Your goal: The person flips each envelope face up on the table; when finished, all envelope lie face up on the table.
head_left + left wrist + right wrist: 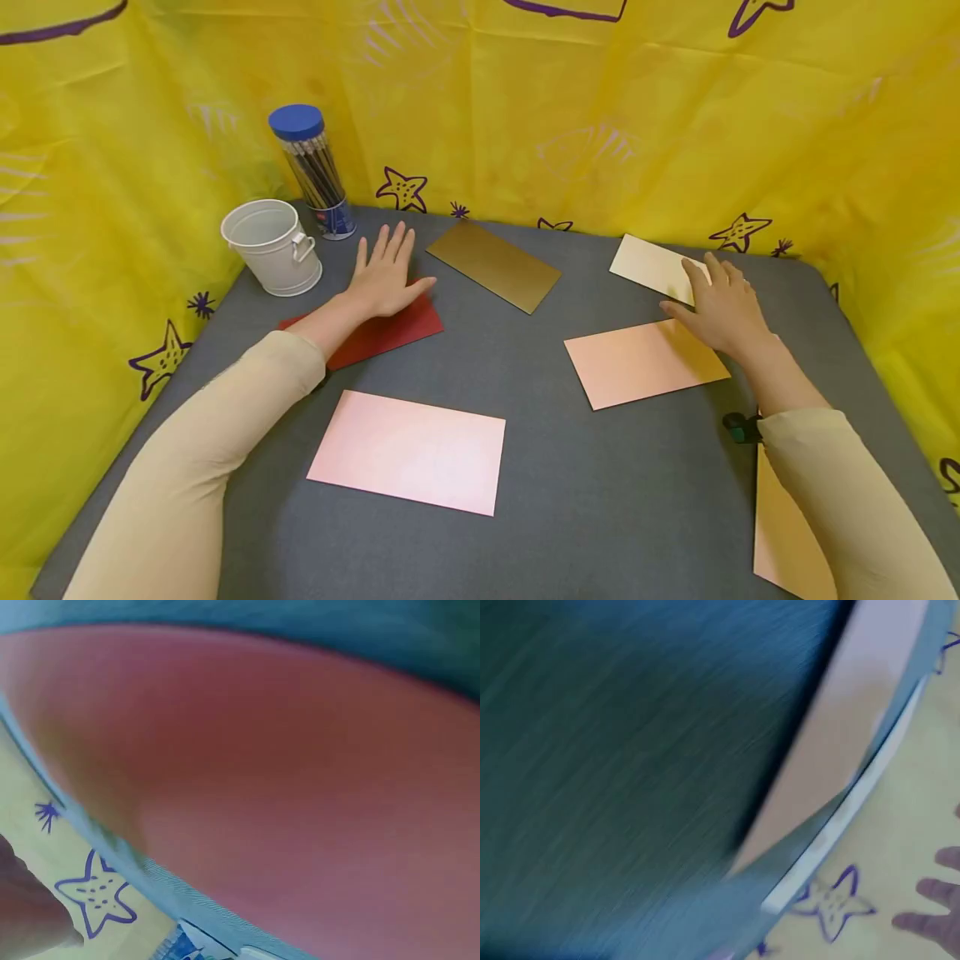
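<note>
My left hand (381, 282) is spread flat above a red card (401, 329), fingers straight and thumb out to the side; whether it touches the card I cannot tell. In the left wrist view that card (262, 787) fills most of the picture, blurred, with part of the hand (30, 915) at the lower left. On the right, my right hand (718, 310) hovers or rests near a cream card (651, 265) and a peach card (637, 367), its fingers loosely extended and holding nothing. Its fingers (936, 892) show at the right edge of the right wrist view.
A pale pink card (408, 454) lies at the front, a brown-gold card (491, 265) at the back. Under the right forearm is a light orange card (783, 525). A white bucket (273, 258) and a blue-lidded tube of pencils (318, 171) stand back left, before a yellow cloth (510, 108).
</note>
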A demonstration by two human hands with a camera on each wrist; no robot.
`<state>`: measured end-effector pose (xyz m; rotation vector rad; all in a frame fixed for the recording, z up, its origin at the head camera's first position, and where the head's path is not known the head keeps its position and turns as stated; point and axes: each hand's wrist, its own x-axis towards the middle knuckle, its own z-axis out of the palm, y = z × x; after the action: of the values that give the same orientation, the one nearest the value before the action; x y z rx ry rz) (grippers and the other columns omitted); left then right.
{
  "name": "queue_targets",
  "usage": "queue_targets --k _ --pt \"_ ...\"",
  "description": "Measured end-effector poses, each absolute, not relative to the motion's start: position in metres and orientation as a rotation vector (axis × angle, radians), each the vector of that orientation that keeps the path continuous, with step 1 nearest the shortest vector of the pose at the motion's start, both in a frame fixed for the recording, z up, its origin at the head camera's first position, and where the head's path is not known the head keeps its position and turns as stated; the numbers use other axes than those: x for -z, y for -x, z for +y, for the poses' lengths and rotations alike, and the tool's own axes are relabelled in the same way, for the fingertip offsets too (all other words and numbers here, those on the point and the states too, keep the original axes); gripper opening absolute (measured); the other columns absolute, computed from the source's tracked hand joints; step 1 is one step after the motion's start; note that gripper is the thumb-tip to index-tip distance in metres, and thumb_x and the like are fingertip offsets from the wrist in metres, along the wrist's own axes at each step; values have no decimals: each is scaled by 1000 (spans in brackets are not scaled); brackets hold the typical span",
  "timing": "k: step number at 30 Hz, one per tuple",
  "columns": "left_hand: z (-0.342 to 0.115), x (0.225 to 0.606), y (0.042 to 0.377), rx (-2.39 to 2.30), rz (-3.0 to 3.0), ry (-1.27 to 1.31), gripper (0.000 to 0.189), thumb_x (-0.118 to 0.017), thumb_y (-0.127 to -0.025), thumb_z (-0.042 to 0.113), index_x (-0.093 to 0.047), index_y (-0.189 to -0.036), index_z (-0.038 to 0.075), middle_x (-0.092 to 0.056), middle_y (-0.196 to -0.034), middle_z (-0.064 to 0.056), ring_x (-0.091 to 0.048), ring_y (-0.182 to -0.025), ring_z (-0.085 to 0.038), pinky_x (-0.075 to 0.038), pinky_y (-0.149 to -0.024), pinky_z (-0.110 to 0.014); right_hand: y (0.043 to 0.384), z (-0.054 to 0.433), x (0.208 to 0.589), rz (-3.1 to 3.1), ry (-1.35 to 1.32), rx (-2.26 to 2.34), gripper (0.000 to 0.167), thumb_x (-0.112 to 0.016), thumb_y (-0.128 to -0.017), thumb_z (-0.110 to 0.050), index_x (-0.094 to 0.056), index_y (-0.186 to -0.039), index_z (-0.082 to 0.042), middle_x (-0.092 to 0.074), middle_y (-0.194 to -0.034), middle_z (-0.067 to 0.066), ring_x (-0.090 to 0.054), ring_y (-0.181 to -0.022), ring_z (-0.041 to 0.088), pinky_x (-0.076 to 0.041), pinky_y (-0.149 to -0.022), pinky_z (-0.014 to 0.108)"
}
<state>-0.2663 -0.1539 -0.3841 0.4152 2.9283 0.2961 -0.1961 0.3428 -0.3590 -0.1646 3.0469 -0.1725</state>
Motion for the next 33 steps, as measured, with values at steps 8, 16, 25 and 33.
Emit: queue_targets --k 8,16,25,33 --pt "-141 372 298 -804 2831 -308 75 -44 -102 45 -16 -158 3 -17 -165 -18 -13 -155 -36 -14 -127 -53 227 286 352 3037 222 514 53 -59 -96 -26 -49 -138 6 -48 -135 34 -45 -124 52 -40 -104 65" --pt "-128 372 314 -1070 2727 -118 61 -44 -103 41 -36 -151 4 -37 -157 -17 -33 -148 -34 -30 -122 -49 255 239 365 2879 258 822 44 -63 -93 -21 -59 -128 6 -63 -123 29 -59 -112 41 -48 -98 52" --pt "-123 376 326 -1139 2685 -25 52 -47 -101 23 -42 -147 -1 -43 -153 -19 -37 -145 -35 -33 -120 -46 269 213 367 2584 80 989 43 -66 -93 -24 -60 -122 7 -64 -92 9 -62 -76 15 -58 -71 25" --pt "-123 383 331 -1191 2638 10 50 -50 -100 17 -44 -147 1 -42 -154 -18 -36 -146 -34 -35 -120 -45 270 199 365 2488 -82 1001 39 -67 -93 -28 -67 -109 8 -71 -82 5 -61 -62 12 -58 -66 27"
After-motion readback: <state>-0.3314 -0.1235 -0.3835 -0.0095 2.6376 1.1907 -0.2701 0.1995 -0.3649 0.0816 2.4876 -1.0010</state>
